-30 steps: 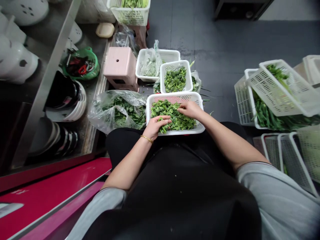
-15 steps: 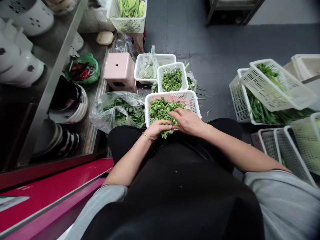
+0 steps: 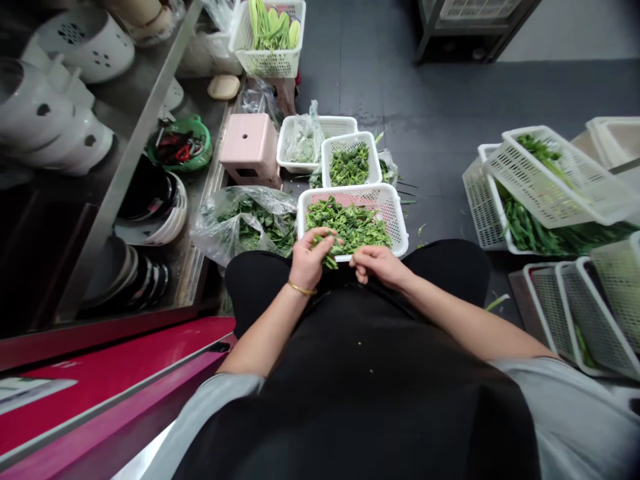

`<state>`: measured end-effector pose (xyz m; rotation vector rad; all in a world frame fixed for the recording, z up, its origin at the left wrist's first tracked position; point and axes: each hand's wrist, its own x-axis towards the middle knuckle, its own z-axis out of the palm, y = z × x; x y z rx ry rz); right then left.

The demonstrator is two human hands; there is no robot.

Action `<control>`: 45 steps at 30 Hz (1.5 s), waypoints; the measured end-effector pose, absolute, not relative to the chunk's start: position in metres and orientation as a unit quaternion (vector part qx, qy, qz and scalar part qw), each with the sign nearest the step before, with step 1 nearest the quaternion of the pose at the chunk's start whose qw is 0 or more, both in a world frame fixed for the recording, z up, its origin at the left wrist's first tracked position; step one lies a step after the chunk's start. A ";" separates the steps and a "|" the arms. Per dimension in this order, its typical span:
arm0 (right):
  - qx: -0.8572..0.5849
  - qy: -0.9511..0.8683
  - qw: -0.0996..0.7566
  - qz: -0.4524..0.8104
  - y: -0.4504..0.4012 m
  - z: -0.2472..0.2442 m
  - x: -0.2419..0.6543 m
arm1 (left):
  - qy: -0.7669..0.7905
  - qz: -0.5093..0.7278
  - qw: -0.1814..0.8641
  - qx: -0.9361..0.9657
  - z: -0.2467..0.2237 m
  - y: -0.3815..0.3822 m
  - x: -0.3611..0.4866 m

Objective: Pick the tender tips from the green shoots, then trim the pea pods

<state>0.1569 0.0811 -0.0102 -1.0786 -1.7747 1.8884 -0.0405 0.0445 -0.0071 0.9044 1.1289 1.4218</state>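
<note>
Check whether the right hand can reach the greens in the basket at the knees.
Likely yes: the right hand is by the near rim of the basket, the greens lie uncovered, and the left hand is off to one side.

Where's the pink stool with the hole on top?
In the head view, the pink stool stands left of centre, between the green basket and the white basket holding a plastic bag, just beyond the bag of leafy greens.
</note>
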 end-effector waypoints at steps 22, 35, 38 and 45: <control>-0.393 -0.868 0.145 0.267 0.126 -0.021 0.113 | 0.594 0.527 0.552 0.255 -0.044 0.076 -0.069; -0.400 -0.786 0.217 0.419 0.113 0.005 0.145 | 0.530 0.431 0.591 0.429 -0.024 0.066 -0.039; -0.385 -0.801 0.159 0.431 0.110 0.011 0.145 | 0.537 0.373 0.548 0.521 -0.020 0.060 -0.042; -0.393 -0.823 0.126 0.390 0.100 0.013 0.142 | 0.531 0.353 0.535 0.554 -0.011 0.052 -0.043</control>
